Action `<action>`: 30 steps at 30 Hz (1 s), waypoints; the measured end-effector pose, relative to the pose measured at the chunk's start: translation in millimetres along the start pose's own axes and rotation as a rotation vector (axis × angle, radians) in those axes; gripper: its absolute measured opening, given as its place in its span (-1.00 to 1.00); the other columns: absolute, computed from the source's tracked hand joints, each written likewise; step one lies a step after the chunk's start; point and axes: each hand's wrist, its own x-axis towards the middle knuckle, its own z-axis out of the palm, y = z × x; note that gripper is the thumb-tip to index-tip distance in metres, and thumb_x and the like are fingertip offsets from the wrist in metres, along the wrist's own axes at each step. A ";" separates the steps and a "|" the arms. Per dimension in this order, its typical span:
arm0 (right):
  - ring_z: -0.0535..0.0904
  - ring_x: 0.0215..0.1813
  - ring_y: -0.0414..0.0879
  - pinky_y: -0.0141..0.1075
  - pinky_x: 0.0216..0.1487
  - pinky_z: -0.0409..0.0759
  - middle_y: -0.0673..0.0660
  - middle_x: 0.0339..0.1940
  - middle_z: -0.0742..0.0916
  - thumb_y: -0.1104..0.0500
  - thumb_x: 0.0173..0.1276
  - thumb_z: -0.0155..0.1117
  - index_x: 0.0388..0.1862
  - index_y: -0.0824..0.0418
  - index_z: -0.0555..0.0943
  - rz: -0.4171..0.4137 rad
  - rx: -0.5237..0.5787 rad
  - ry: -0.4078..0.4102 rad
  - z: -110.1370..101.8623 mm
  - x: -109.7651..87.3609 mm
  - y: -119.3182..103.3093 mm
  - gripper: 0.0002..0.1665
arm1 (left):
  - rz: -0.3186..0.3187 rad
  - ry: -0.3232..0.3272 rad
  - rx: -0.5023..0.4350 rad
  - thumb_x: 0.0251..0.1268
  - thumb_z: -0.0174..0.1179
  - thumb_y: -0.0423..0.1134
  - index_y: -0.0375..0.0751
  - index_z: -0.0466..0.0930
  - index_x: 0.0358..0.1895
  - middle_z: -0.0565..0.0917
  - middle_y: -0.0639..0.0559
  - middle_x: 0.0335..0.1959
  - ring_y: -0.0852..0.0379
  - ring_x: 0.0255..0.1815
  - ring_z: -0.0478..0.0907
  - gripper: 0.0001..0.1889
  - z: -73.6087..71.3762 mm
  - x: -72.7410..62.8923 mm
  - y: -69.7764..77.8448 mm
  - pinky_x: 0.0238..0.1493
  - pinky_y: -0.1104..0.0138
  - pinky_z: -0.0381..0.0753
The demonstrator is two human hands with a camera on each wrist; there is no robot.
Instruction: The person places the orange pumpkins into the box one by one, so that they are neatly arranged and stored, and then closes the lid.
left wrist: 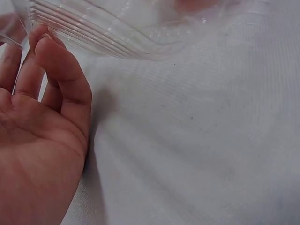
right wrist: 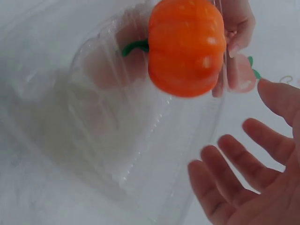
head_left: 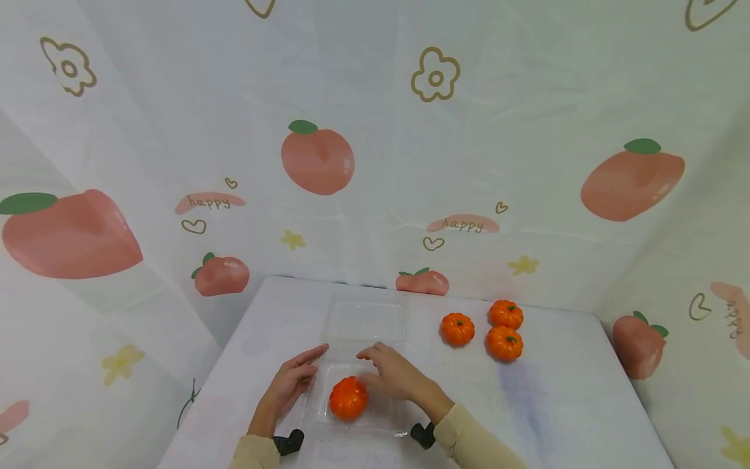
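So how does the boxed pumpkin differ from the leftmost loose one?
Place: the boxed pumpkin sits in the clear box; the leftmost loose pumpkin is on the table.
Head view: the loose one's green stem shows; the boxed one's doesn't.
Shared: orange, ribbed.

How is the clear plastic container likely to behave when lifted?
The clear plastic container would probably flex, since its ribbed wall looks thin and see-through. Its lid may swing, as it lies open on the far side. The rounded orange pumpkin inside could roll and shift the balance.
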 end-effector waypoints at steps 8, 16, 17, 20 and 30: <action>0.50 0.18 -0.08 -0.16 0.26 0.63 0.09 0.21 0.63 -0.04 0.46 0.29 0.31 0.03 0.55 -0.026 -0.107 0.129 -3.1 -4.7 8.9 -0.51 | 0.034 -0.031 -0.037 0.46 0.06 -0.41 -0.19 0.30 0.54 0.54 0.32 0.40 0.26 -0.30 0.44 -0.41 -0.4 1.6 -1.9 -0.28 0.52 0.48; 0.51 0.12 -0.07 -0.15 0.20 0.62 0.04 0.18 0.64 0.02 0.44 0.33 0.27 0.04 0.56 -0.036 -0.202 0.231 -8.9 -12.3 22.9 -0.54 | 0.053 -0.012 -0.084 0.46 0.02 -0.44 -0.26 0.27 0.54 0.61 0.43 0.27 0.25 -0.12 0.47 -0.41 2.0 1.7 -5.5 -0.28 0.53 0.46; 0.50 0.12 -0.07 -0.14 0.19 0.62 0.05 0.18 0.63 0.02 0.44 0.33 0.27 0.05 0.56 -0.032 -0.205 0.242 -9.5 -13.2 24.8 -0.54 | 0.053 -0.001 -0.089 0.45 0.03 -0.44 -0.26 0.28 0.54 0.62 0.43 0.27 0.24 -0.09 0.46 -0.41 2.5 1.5 -6.2 -0.28 0.53 0.46; 0.49 0.12 -0.05 -0.12 0.19 0.61 0.05 0.18 0.62 0.02 0.43 0.34 0.27 0.08 0.56 -0.011 -0.209 0.273 -10.5 -15.2 30.6 -0.53 | 0.062 0.044 -0.107 0.40 0.06 -0.46 -0.26 0.32 0.52 0.64 0.42 0.25 0.20 -0.02 0.45 -0.40 4.7 0.7 -8.5 -0.29 0.51 0.44; 0.47 0.30 0.08 0.01 0.35 0.56 0.13 0.36 0.55 -0.11 0.39 0.36 0.38 0.07 0.50 0.101 -0.299 0.389 -7.3 -19.4 53.8 -0.36 | 0.088 0.102 -0.138 0.36 0.09 -0.48 -0.27 0.38 0.48 0.66 0.36 0.24 0.17 0.12 0.45 -0.41 6.6 0.6 -13.2 -0.30 0.49 0.43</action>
